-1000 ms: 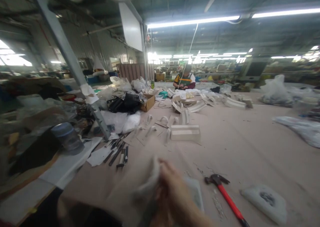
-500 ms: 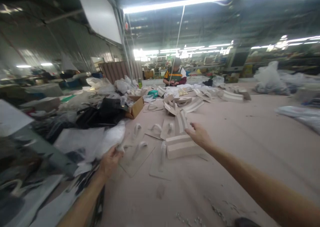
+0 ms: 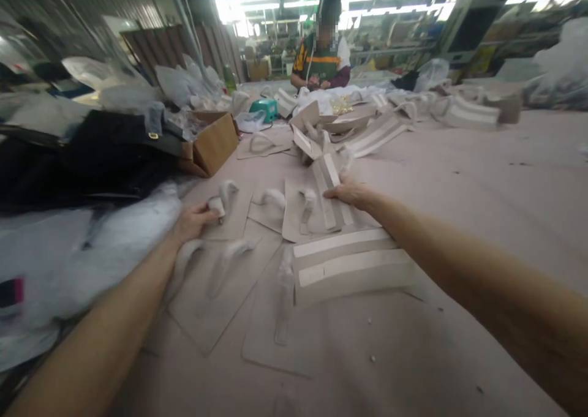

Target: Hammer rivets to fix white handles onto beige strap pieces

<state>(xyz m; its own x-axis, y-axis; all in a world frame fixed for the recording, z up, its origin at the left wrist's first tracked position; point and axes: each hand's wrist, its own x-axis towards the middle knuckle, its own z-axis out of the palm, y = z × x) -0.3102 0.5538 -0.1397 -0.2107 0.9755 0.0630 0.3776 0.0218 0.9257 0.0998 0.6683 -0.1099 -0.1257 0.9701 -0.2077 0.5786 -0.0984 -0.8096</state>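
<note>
My left hand (image 3: 195, 220) is closed in a pinch on a small pale piece (image 3: 216, 206); its exact kind is blurred. It is over the left side of the table, beside a flat beige panel with a looped handle (image 3: 227, 190). My right hand (image 3: 351, 193) grips the edge of a folded beige panel with white strips (image 3: 325, 181), thumb on the near face, other fingers partly hidden behind it. A wider beige panel with two white strips (image 3: 349, 285) lies in front. Around it lie several flat beige panels with handles (image 3: 264, 337).
A cardboard box (image 3: 215, 144) and black bags (image 3: 124, 150) stand on the left, by white plastic wrapping (image 3: 114, 251). More beige pieces are piled further back near a teal object (image 3: 265, 109). Across the table, a person (image 3: 321, 62) sits at work.
My view has moved closer to the panels and tilted down. My right hand has come onto the folded panel's edge. My left hand has moved away from the white plastic, over the handled panels.
</note>
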